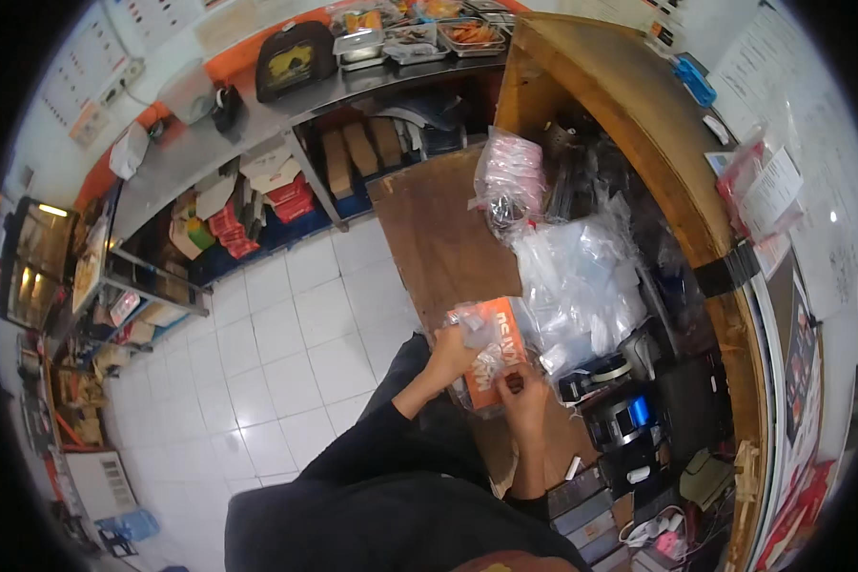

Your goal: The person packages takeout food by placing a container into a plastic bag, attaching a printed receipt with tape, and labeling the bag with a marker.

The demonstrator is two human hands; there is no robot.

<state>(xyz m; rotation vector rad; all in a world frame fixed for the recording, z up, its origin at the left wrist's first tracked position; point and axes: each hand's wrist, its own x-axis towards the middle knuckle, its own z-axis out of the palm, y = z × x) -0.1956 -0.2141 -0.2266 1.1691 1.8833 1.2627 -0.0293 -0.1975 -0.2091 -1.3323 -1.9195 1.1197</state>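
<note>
An orange box or packet (509,330) with large white lettering lies on the brown wooden tabletop (450,236) in front of me. Crumpled clear plastic (492,355) spreads over its face. My left hand (455,352) grips some of this plastic at the box's left side, and a small clear packet (474,319) shows beyond its fingers. At the near right edge of the box, my right hand (525,392) has thumb and forefinger pinched together on the plastic. Exactly what lies between those fingertips is too small to tell.
Right of the box lie a heap of clear plastic bags (579,279) and a bag of pink-and-white items (513,168). A black device with a blue light (618,422) stands nearby. A curved wooden partition (658,150) borders the right. Steel counter (257,136) beyond; white tiled floor (279,365) at left.
</note>
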